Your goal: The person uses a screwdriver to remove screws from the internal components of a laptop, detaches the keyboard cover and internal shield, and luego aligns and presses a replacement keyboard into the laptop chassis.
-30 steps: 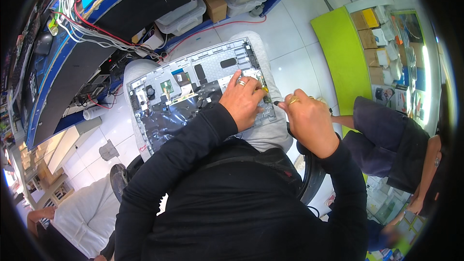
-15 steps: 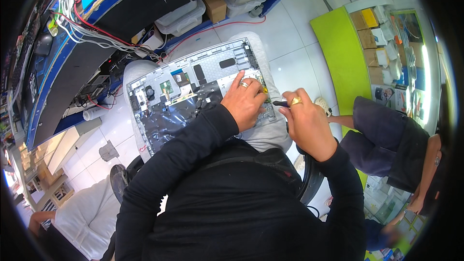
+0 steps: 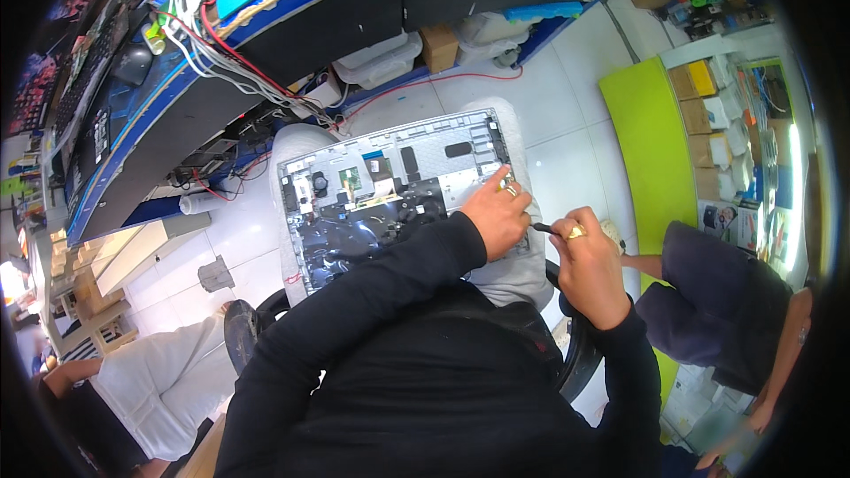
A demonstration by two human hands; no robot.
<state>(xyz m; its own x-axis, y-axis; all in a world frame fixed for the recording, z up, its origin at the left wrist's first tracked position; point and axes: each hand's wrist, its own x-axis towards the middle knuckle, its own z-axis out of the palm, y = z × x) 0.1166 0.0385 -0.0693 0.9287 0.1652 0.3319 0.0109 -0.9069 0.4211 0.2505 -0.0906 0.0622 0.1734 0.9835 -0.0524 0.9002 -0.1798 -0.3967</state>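
A flat, rectangular, silver-grey laptop chassis (image 3: 432, 164) lies opened at the centre of the frame, inner side up, its right end sitting higher than its left. A glossy black plastic sheet (image 3: 359, 237) covers much of its lower half; above are 2 dark rounded patches and 1 small green circuit board (image 3: 351, 179). A slim black hand tool (image 3: 543, 228) – gripped, partly hidden – slants just beside the right edge; contact is unclear.

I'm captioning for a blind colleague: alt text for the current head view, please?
A person's left hand rests on a laptop with exposed insides across their lap; the right hand holds a dark tool near the laptop's right edge. A dark desk stands beyond.
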